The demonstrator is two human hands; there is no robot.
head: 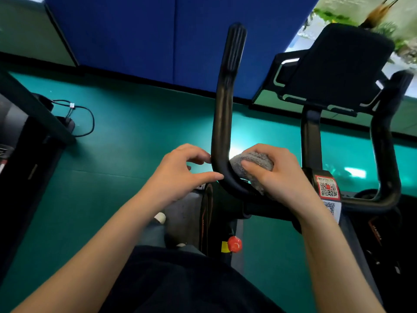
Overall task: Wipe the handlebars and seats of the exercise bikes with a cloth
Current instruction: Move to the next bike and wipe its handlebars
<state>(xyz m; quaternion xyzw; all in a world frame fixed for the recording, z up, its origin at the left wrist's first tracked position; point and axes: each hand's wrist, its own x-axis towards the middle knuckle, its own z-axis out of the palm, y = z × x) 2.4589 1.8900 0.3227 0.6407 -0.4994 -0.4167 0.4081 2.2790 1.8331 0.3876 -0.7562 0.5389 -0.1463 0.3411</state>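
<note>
Nearest, below the bend of the black tubular handlebar [220, 132], a round red plastic knob [234, 244] is seen. At the bend's outer side the left hand [180, 175] is held loosely spread, its fingertips just touching the tube and nothing gripped. On the bend's inner side the grey fluffy cloth [250, 160] is bunched and clamped in the right hand [277, 177], pressed against the tube. The cloth is judged soft, light and compressible, best wrapped round the stiff, smooth, fixed bar. Beyond the bend, the ribbed upright grip [234, 48] is not yet covered.

Open gap between the left handlebar [222, 114] and console post [312, 141]; green floor [135, 132] lies open to the left.
</note>
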